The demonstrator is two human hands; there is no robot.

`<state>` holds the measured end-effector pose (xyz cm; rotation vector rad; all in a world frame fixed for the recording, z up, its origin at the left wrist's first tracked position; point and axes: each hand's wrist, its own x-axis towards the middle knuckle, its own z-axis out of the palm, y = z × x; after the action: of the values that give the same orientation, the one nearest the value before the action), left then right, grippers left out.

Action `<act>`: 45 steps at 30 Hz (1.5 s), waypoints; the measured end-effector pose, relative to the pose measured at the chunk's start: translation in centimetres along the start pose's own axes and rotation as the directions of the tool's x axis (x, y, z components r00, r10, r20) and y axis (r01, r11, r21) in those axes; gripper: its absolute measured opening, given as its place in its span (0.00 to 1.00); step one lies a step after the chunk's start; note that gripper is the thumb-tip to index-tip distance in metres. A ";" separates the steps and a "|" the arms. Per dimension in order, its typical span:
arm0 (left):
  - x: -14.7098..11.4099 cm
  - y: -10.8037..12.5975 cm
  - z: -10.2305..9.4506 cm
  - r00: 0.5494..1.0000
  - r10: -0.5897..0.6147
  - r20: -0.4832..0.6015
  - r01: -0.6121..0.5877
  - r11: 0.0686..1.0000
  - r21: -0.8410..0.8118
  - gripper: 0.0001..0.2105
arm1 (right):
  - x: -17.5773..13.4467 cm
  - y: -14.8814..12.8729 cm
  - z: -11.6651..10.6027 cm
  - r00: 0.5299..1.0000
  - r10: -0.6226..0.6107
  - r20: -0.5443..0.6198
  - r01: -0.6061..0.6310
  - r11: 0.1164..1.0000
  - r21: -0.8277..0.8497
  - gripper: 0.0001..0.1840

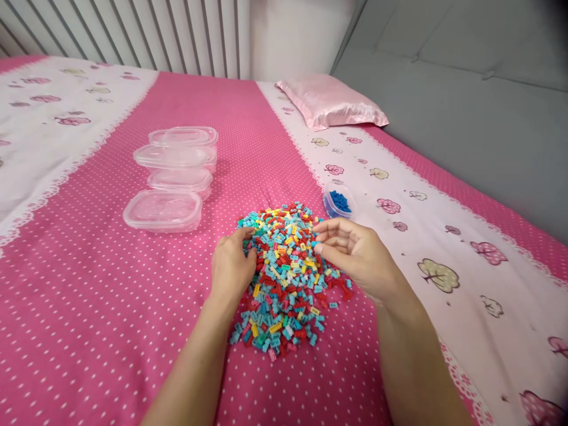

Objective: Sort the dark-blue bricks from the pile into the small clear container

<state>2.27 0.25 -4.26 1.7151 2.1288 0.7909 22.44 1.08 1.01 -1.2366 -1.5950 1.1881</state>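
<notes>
A heap of small toy building bricks [284,272] in light blue, red, yellow, green and pink lies on the pink bedspread. My left hand [233,260] rests at the heap's left edge, its thumb and forefinger apart and nothing visible between them; its other fingers are mostly hidden. Over the right side of the heap, my right hand [355,251] pinches a small light-blue brick [315,244] between thumb and fingertips. Just beyond that hand stands a clear plastic container [328,208] holding dark blue bricks [339,201].
Several clear lidded plastic containers [164,211] stand in a row on the left of the polka-dot bedspread [177,284]. A pink satin pillow [331,102] lies at the back right, beside a grey padded headboard [444,112]. White vertical slats [177,35] line the back.
</notes>
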 end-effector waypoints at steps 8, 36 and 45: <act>0.2 -0.2 0.1 1.000 0.017 -0.010 -0.017 1.000 0.024 0.19 | 0.0 0.0 0.1 1.000 0.008 0.014 -0.008 1.000 0.006 0.12; 0.0 0.0 -0.2 0.999 0.045 0.020 -0.048 0.974 0.221 0.12 | 0.0 -0.2 0.1 0.999 0.018 0.042 -0.019 1.000 0.022 0.11; -0.1 0.4 -0.8 0.992 -0.013 -0.129 0.021 0.998 0.060 0.12 | -0.1 -0.1 0.3 0.995 0.069 0.066 -0.078 0.986 0.147 0.11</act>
<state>2.18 0.04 -3.39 1.7163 2.2710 0.8618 22.15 0.94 0.99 -1.1812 -1.4847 1.3776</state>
